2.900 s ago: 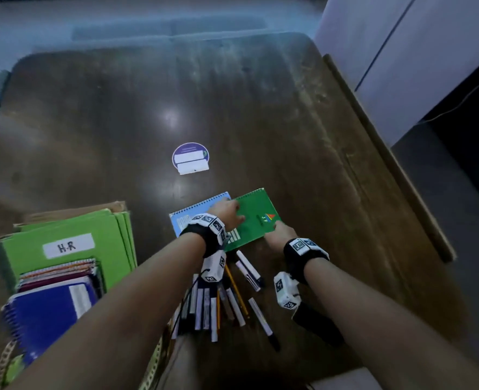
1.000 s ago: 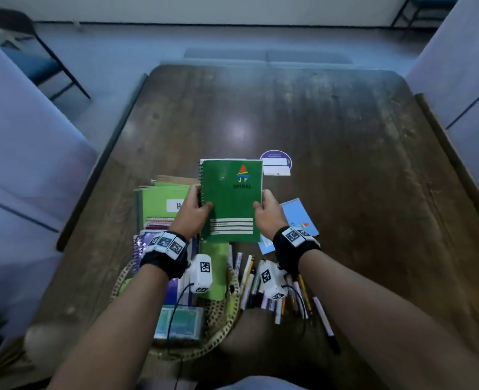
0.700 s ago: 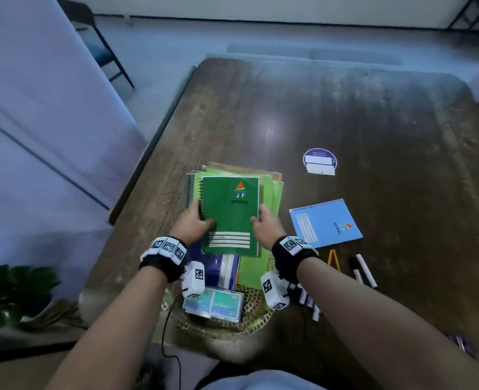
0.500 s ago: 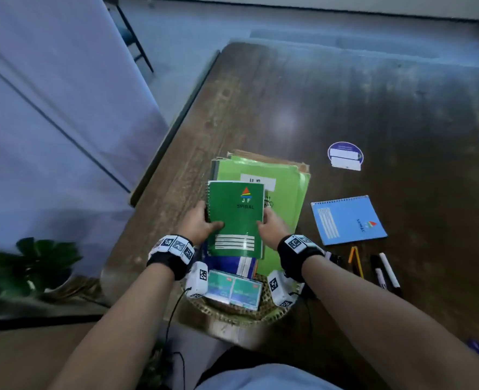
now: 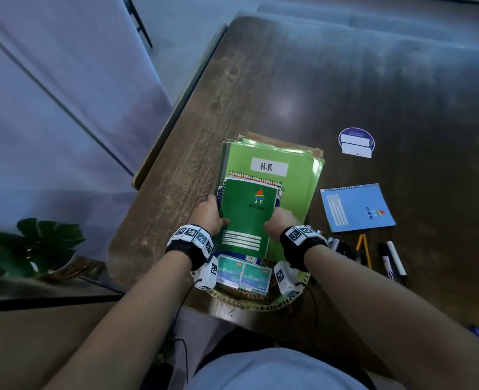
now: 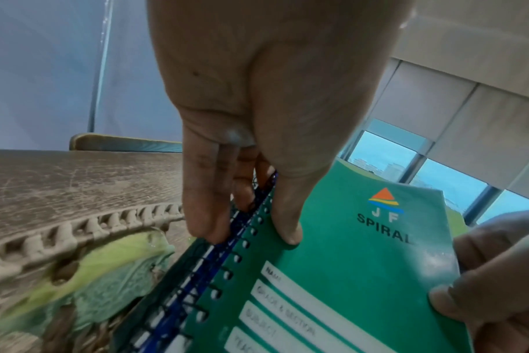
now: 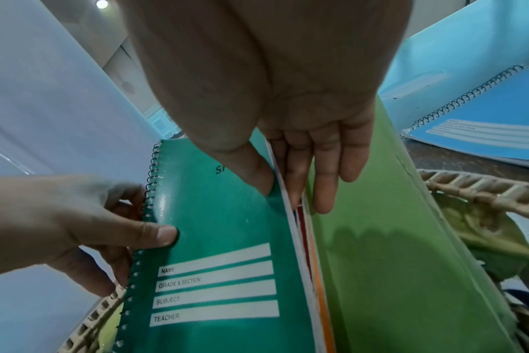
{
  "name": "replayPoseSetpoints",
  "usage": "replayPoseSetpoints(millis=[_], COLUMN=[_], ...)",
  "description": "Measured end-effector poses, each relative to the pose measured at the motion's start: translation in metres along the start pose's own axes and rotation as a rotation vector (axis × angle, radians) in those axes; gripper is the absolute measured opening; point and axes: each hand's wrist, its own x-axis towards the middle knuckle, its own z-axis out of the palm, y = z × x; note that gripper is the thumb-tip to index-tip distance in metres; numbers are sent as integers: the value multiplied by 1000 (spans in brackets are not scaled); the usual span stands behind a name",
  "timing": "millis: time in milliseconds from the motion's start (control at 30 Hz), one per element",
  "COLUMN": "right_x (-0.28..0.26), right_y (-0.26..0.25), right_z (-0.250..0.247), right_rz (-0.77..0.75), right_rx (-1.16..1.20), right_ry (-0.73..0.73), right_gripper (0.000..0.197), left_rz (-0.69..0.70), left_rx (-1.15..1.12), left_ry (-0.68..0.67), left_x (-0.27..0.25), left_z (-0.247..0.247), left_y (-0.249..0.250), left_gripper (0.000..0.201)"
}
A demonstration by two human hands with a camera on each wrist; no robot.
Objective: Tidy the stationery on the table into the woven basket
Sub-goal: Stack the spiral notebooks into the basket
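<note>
Green notebook (image 5: 246,218) pinched between both hands (image 5: 208,212) over woven basket (image 5: 256,304)

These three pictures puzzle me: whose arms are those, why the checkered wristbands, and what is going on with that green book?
No robot here: a person wears three cameras. The wide picture comes from the head, looking down at a wooden table. The other two come from small cameras strapped at the wrists, the checkered bands, each looking along the fingers.

The left hand pinches the spiral edge of a green notebook, and the right hand grips its opposite edge. Together they are placing it in front of other notebooks and a green folder marked H-R that stand in the woven basket.

On the table lie a blue notebook, some pens and markers and a round purple sticker.
</note>
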Motion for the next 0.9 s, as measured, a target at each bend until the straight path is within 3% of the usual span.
replayPoseSetpoints(millis=[200,300,467,800,900], right_x=[-2,-3,-4,-13,-12], right_y=[0,3,16,9,9], right_z=[-6,-2,10,13,10], right_rz=[-10,-2,25,-46,-32], right_rx=[-148,-176,-119,-130,-124], right_ry=[31,31,-21,15,-2], right_gripper=[11,21,21,15,17], left_rz=[-75,-68,-70,-66,-76], left_rx=[2,34,66,41,115], left_ry=[-40,-43,-36,-29,-45], left_x=[4,4,3,-4,-6], left_z=[-2,-1,-1,6,-2], left_y=[9,10,12,-6,1], left_gripper=[59,62,64,59,69])
